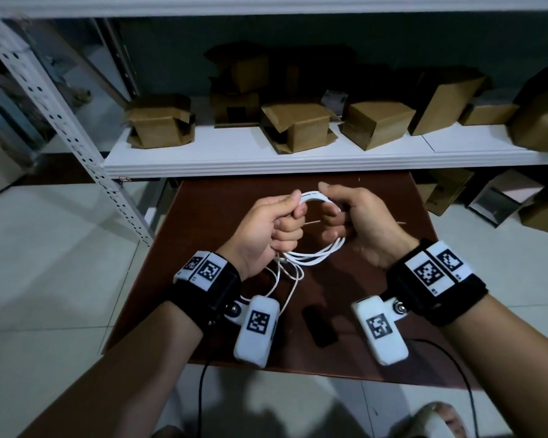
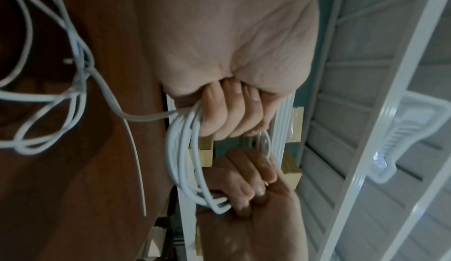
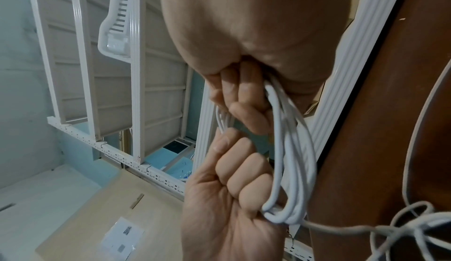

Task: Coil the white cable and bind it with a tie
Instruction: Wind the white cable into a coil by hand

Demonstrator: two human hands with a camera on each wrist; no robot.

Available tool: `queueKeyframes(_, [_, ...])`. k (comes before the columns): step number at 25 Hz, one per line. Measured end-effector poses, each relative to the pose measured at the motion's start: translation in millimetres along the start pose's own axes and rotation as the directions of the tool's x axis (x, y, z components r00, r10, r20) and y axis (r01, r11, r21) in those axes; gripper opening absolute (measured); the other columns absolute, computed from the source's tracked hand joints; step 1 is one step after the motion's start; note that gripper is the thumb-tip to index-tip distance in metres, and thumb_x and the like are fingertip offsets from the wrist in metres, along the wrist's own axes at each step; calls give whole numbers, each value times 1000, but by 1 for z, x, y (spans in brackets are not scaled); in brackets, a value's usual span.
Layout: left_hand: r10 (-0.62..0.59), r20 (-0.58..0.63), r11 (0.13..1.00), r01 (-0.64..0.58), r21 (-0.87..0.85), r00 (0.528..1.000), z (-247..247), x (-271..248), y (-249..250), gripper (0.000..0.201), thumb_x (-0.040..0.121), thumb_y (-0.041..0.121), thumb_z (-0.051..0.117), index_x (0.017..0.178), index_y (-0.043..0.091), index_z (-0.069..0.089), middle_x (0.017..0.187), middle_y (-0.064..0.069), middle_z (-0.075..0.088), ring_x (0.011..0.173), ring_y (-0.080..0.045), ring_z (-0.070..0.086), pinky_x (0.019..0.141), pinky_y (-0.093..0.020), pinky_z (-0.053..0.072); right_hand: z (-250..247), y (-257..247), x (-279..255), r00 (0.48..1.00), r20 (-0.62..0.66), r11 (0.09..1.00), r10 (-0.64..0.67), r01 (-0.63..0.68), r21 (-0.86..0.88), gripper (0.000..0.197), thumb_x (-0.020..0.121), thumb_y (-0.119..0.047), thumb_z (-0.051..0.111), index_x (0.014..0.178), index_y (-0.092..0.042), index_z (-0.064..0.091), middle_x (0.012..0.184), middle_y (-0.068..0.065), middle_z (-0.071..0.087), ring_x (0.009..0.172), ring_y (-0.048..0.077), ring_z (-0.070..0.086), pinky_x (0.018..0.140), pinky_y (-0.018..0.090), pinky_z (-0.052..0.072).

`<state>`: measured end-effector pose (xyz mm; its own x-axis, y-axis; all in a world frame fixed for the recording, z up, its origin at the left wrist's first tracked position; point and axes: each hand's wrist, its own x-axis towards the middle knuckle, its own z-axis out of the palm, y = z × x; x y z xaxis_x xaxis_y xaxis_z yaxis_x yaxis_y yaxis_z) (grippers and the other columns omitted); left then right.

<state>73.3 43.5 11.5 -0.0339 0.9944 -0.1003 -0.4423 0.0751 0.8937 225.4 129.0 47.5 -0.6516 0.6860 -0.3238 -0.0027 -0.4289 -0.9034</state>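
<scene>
The white cable [image 1: 310, 259] is wound into a small coil of several loops, held up over the brown table [image 1: 377, 279]. My left hand [image 1: 279, 226] grips the coil's left side with curled fingers; my right hand [image 1: 339, 219] grips its right side. The left wrist view shows the loops [image 2: 182, 159] running from my left hand [image 2: 231, 114] to the right hand [image 2: 249, 193]. The right wrist view shows the same bundle [image 3: 292, 149] between my right hand [image 3: 244, 95] and the left hand [image 3: 231, 193]. The loose cable [image 1: 287, 279] trails tangled onto the table. A thin pale strip [image 2: 136, 161], maybe a tie, lies below.
A black flat object [image 1: 320, 327] lies on the table near me. Behind the table stands a white shelf [image 1: 234, 159] with several cardboard boxes [image 1: 298, 124]. More boxes [image 1: 500, 200] sit on the tiled floor at the right.
</scene>
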Motion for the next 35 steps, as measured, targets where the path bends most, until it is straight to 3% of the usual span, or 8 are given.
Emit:
queueKeyframes(5, [41,-20,956,-33,290,999,5,3,-10,28,104,25,52,90,0,56,50,8,25,41,-3,15,39,-21,6,-7,-2,-6,981,110,964,160,-131,-232,42,97,-32,49,62,-10,52,52,0,27,42,13,22,55,30,38])
queueKeyframes(8, [-3,-26,895,15,445,1000,9,2,-14,31,106,19,53,79,4,53,50,5,30,39,-4,19,39,-22,8,-12,-3,-10,964,159,916,212,-139,-377,44,96,-29,45,57,-11,56,49,0,32,41,15,25,59,32,41])
queueKeyframes(13, [-40,-4,768,33,640,999,10,-1,-13,41,108,22,55,68,13,55,55,-4,36,42,-13,22,40,-27,14,-8,7,-7,965,77,869,251,-190,-457,45,103,-46,48,79,-9,59,54,-4,34,42,10,26,46,25,39])
queueKeyframes(17, [-23,-53,877,46,478,998,14,-1,-11,39,109,22,54,71,11,52,48,5,31,39,-5,20,41,-24,12,-3,9,-5,999,3,923,48,-43,-382,46,101,-37,61,66,-6,63,52,-1,35,44,12,29,43,23,26])
queueKeyframes(20, [10,-24,982,-5,188,1000,12,1,-6,33,100,32,58,75,11,53,49,9,28,41,-2,19,40,-19,13,1,3,-3,1000,-13,994,-24,22,-104,31,100,-25,63,72,-13,56,56,-3,29,46,10,21,46,25,15])
queueKeyframes(25, [13,74,966,6,-257,997,7,1,-2,38,107,39,43,92,7,58,51,12,31,46,-6,15,45,-19,19,-2,1,2,998,4,968,-55,52,247,49,105,-28,56,61,-20,35,51,-5,18,46,10,11,43,20,16])
queueKeyframes(30, [-30,-35,983,23,-181,999,2,-1,20,42,102,39,50,84,2,62,43,9,31,35,-4,27,42,-21,30,-7,-9,-4,999,21,978,-43,38,204,58,102,-33,59,51,-22,33,48,-4,17,44,12,9,47,21,28])
queueKeyframes(35, [13,-57,994,-19,-106,998,-2,-2,23,33,105,30,51,89,2,60,51,10,24,45,-6,15,49,-24,17,-11,-8,-2,998,38,983,-49,41,179,57,101,-34,60,54,-20,33,48,-4,19,35,10,18,53,25,45])
